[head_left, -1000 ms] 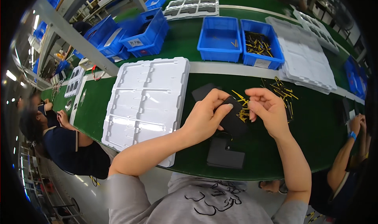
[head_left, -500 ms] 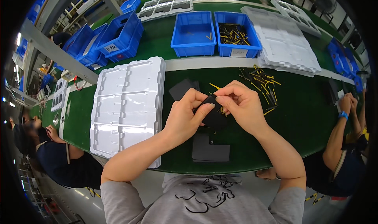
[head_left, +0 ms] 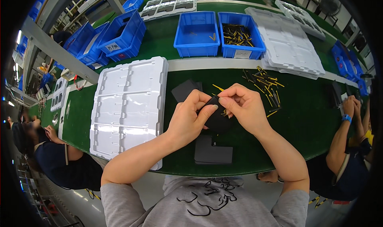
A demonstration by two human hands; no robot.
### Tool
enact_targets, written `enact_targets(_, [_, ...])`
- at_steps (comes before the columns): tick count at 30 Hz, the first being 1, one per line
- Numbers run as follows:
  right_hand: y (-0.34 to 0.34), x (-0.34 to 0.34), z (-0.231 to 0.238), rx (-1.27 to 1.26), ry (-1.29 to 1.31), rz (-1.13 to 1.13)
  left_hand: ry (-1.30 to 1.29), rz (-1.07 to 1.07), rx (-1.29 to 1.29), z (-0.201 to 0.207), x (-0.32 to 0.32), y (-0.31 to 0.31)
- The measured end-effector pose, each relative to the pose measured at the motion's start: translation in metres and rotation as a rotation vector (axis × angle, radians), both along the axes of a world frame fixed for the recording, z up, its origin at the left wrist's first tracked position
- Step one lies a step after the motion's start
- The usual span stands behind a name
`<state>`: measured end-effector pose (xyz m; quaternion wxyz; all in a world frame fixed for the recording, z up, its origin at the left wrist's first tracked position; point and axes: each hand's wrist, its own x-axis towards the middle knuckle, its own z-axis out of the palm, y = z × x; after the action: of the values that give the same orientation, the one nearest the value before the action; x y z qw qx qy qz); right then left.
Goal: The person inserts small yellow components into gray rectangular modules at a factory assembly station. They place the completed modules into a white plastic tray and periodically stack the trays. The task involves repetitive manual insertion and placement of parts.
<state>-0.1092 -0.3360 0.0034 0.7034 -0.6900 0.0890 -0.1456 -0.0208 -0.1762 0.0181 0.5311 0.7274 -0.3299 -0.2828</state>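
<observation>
My left hand (head_left: 191, 114) is closed on a thin black sheet piece (head_left: 217, 122), its thumb lying over the top edge. Fingertips of my right hand (head_left: 246, 108) pinch the same piece at its upper corner, touching close to the left thumb. A yellow strip (head_left: 218, 87) sticks up just behind the fingertips, and more yellow shows beneath the right fingers; what it belongs to is hidden. Nearer to me, cut-out black sheets (head_left: 213, 152) lie stacked on the green table. Other dark sheets (head_left: 186, 89) rest beyond my left hand.
Loose black-and-yellow strips (head_left: 270, 85) are scattered to the right. White moulded trays (head_left: 129, 87) are stacked at left. Behind stand a blue bin (head_left: 196, 47) with few strips, a fuller blue bin (head_left: 257, 49) and clear trays (head_left: 293, 47). Co-workers sit on both sides.
Both hands keep their grip at nearly the same spot. The black sheet piece's lower part looks slightly turned or bent; the view has shifted a little.
</observation>
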Motion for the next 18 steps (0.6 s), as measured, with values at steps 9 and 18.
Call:
enact_targets(9, [0.0019, -0.0005, -0.0006, 0.012, -0.002, 0.001, 0.016, 0.015, -0.046, -0.0030, 0.0001, 0.0004])
enact_targets(18, [-0.0014, 0.0005, 0.0025, 0.102, 0.082, 0.081, -0.010, 0.001, -0.042, 0.0028, 0.0001, 0.0028])
